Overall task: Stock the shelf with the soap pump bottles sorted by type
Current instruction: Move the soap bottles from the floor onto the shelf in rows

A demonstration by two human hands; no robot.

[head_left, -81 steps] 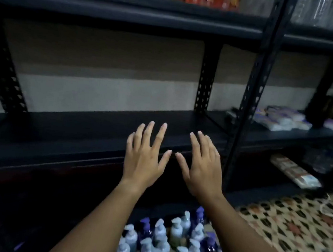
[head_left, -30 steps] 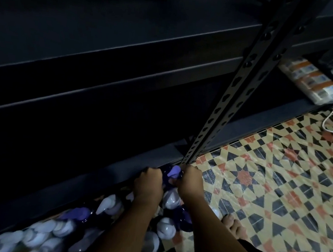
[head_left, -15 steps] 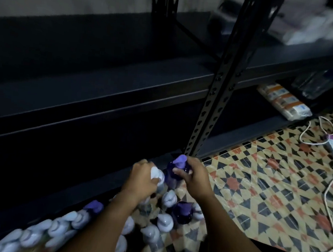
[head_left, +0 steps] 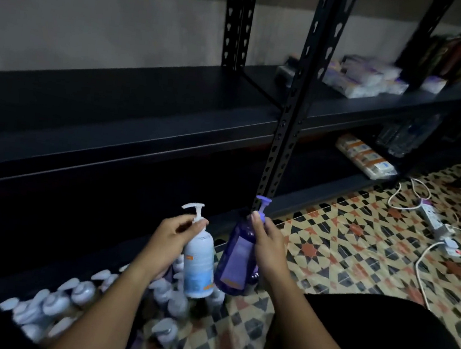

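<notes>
**Two bottles lifted, one per hand — handling notes**

Head view. The left hand [head_left: 171, 242] is gripping the white bottle [head_left: 198, 267] high up, fingers and thumb curled round the shoulder just under the pump stem; the body is hanging below the grip, clear of the floor. The right hand [head_left: 268, 248] is gripping the purple bottle [head_left: 236, 257] the same way, thumb lying near the neck and fingers wrapping the far side. The two bottles are hanging just beside each other; whether they touch cannot be told. Below and to the left of both grips, the remaining bottles [head_left: 74, 297] are standing crowded on the tiled floor [head_left: 357, 258]. Above and beyond the grips, the dark shelf [head_left: 132, 124] is lying bare at this section.

Judgement: both look full, so moderately heavy for a one-hand hold. The plastic is probably stiff enough not to buckle, but smooth and likely slippery. The pump heads look like the weak point; a hold on the spout could snap or unscrew it. Taking hold at the shoulder or mid-body seems safest, setting each down on its base, with the white and purple kept apart.
</notes>
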